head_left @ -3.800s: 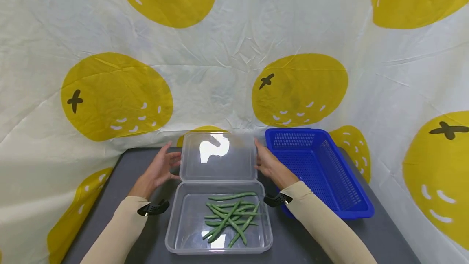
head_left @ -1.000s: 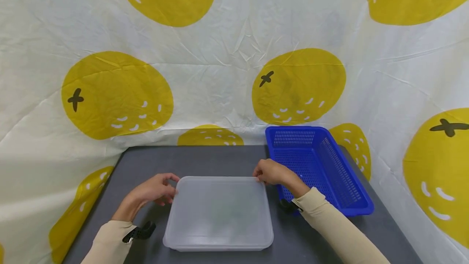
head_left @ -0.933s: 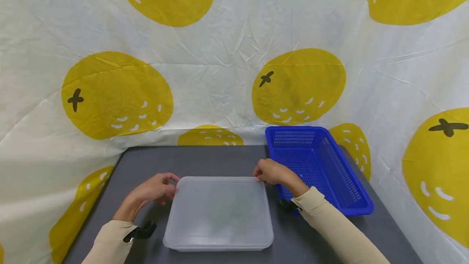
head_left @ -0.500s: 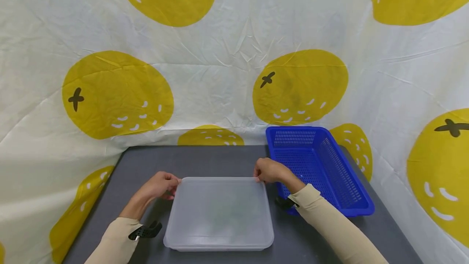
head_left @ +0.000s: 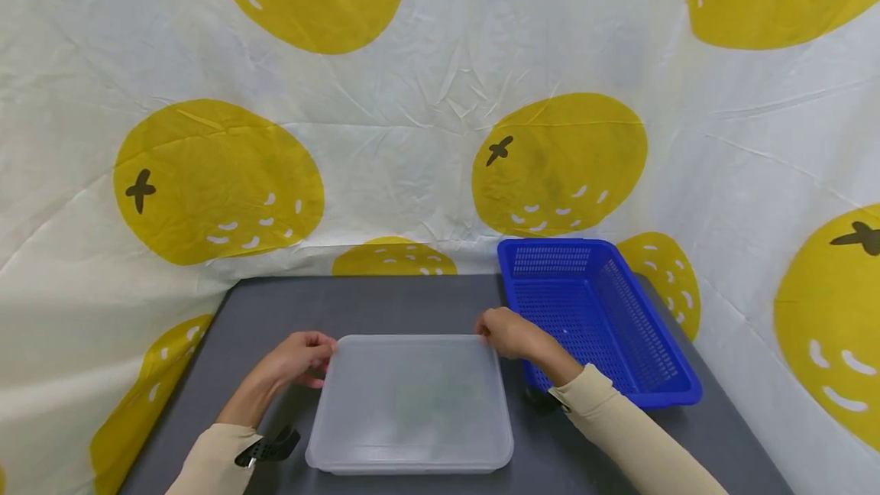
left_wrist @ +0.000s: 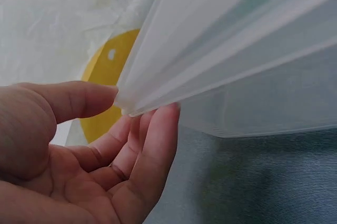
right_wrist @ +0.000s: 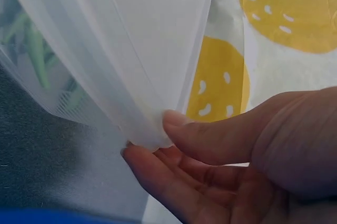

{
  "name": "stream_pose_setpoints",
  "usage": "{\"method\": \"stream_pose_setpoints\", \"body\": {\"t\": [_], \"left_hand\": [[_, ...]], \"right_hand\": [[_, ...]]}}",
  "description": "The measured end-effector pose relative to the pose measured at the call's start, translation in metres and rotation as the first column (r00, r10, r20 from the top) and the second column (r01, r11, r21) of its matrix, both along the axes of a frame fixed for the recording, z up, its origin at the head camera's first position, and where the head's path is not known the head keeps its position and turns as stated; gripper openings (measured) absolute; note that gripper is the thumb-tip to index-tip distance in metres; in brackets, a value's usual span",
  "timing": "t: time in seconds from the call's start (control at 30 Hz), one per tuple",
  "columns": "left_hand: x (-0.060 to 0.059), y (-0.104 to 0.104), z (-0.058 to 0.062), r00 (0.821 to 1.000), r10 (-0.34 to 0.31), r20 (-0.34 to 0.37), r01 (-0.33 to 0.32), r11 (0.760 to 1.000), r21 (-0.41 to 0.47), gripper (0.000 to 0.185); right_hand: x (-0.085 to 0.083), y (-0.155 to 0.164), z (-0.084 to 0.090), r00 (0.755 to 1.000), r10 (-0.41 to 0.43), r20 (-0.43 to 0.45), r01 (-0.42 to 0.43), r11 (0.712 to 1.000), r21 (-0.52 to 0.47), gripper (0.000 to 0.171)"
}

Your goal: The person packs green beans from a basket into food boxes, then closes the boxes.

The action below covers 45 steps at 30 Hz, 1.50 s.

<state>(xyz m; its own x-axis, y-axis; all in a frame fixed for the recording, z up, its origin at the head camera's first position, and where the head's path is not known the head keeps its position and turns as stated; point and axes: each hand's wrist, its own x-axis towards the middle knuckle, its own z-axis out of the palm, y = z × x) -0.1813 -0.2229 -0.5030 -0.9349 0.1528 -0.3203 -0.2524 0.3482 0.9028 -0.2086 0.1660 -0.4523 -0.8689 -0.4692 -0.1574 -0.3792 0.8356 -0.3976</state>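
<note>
A translucent plastic lid [head_left: 412, 396] lies over the rectangular food container [head_left: 412, 470], its edges lined up with the rim. Green beans [right_wrist: 37, 56] show through the container's side in the right wrist view; from above they are only a faint green blur. At the far left corner my left hand [head_left: 296, 357] pinches the lid, thumb at the top edge and fingertips under the rim. My right hand [head_left: 512, 334] grips the far right corner likewise, its thumb [right_wrist: 197, 137] pressing on top and its fingers curled below.
A blue perforated basket [head_left: 653, 357] stands on the right of the dark grey table [head_left: 385, 304], close behind my right forearm. A white curtain [head_left: 406, 174] printed with yellow fruit hangs along the back and sides.
Earlier the lid was held up behind the container, with the beans uncovered; now it covers them. Within the last second my left fingers have drawn in on the far left corner; my right hand stays put.
</note>
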Motion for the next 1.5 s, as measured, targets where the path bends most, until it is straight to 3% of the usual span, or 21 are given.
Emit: {"method": "stream_pose_setpoints", "body": {"t": [0.13, 0.3, 0.4, 0.57, 0.7, 0.8, 0.93, 1.13, 1.27, 1.4, 1.5], "left_hand": [[0.011, -0.005, -0.003, 0.998, -0.051, 0.031, 0.049, 0.997, 0.061, 0.031], [0.029, -0.010, -0.006, 0.992, -0.108, 0.066, 0.099, 0.987, 0.129, 0.039], [0.041, -0.011, -0.007, 0.988, -0.134, 0.080, 0.121, 0.981, 0.153, 0.043], [0.058, -0.013, -0.008, 0.975, -0.208, 0.082, 0.191, 0.965, 0.181, 0.059], [0.069, -0.018, -0.007, 0.947, -0.310, 0.088, 0.281, 0.929, 0.242, 0.079], [0.074, -0.021, -0.005, 0.928, -0.361, 0.095, 0.324, 0.905, 0.275, 0.090], [0.076, -0.023, -0.003, 0.918, -0.387, 0.089, 0.348, 0.891, 0.293, 0.095], [0.075, -0.025, -0.001, 0.909, -0.403, 0.106, 0.358, 0.886, 0.296, 0.095], [0.075, -0.026, -0.004, 0.906, -0.419, 0.061, 0.386, 0.875, 0.291, 0.097], [0.075, -0.023, -0.005, 0.924, -0.379, 0.039, 0.361, 0.904, 0.228, 0.096], [0.074, -0.014, 0.000, 0.955, -0.294, 0.043, 0.289, 0.953, 0.096, 0.092]], "right_hand": [[0.016, -0.001, -0.001, 0.999, 0.028, -0.024, -0.027, 0.999, 0.045, 0.020], [0.038, -0.002, -0.003, 0.989, 0.058, -0.135, -0.047, 0.995, 0.082, 0.023], [0.051, -0.001, -0.003, 0.987, 0.040, -0.155, -0.027, 0.996, 0.081, 0.032], [0.070, 0.003, -0.002, 0.996, -0.020, -0.086, 0.023, 0.999, 0.042, 0.043], [0.082, 0.008, -0.005, 0.999, -0.029, -0.027, 0.028, 0.999, -0.030, 0.050], [0.089, 0.011, -0.009, 0.995, -0.045, 0.091, 0.058, 0.987, -0.147, 0.060], [0.093, 0.013, -0.014, 0.971, -0.061, 0.233, 0.126, 0.953, -0.274, 0.068], [0.093, 0.013, -0.018, 0.968, -0.058, 0.245, 0.130, 0.948, -0.289, 0.067], [0.092, 0.013, -0.018, 0.969, -0.047, 0.243, 0.117, 0.953, -0.281, 0.067], [0.093, 0.013, -0.016, 0.975, -0.044, 0.219, 0.104, 0.957, -0.271, 0.067], [0.094, 0.011, -0.014, 0.997, -0.052, 0.048, 0.062, 0.974, -0.220, 0.063]]}}
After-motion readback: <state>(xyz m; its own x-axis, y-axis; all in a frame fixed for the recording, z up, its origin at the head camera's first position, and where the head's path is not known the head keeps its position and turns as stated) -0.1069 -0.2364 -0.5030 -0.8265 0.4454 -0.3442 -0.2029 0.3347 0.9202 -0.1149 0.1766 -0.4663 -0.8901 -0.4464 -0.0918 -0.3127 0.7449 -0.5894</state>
